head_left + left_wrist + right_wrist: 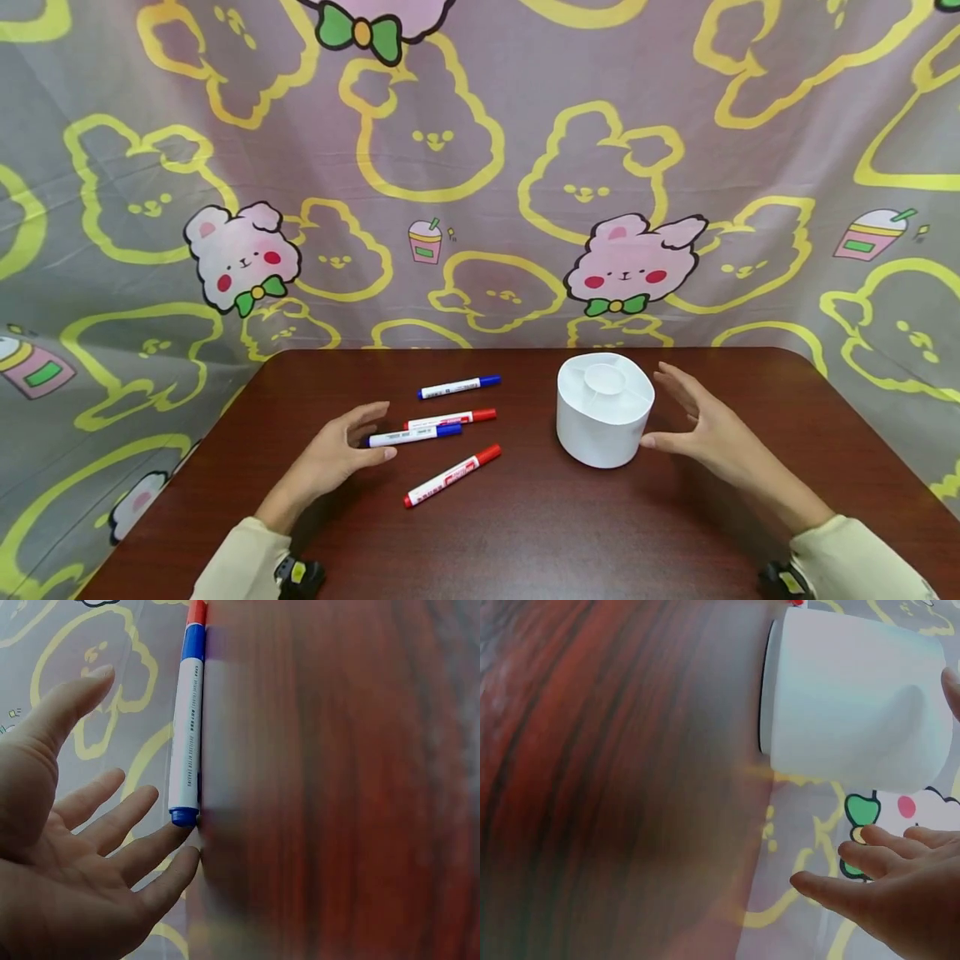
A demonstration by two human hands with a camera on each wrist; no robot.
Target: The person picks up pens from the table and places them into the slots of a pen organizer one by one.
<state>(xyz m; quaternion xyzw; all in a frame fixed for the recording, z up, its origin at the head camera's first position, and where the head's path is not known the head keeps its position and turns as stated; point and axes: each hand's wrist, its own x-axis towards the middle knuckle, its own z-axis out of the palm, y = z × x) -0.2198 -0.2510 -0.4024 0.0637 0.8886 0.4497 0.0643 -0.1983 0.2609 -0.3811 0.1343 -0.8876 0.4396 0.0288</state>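
Note:
Several markers lie on the dark wooden table: a blue-capped one farthest back, a red-capped one, a second blue-capped marker just in front of it, and another red-capped one nearest me. My left hand is open, fingers spread, its fingertips right at the butt end of that second blue marker. A white round holder with inner compartments stands right of the markers. My right hand is open beside it, a small gap between thumb and holder wall.
A cloth backdrop printed with yellow-outlined and pink bunnies hangs behind the table and drapes past both sides. Bare tabletop lies in front of the markers and the holder. Cream sleeves cover both forearms.

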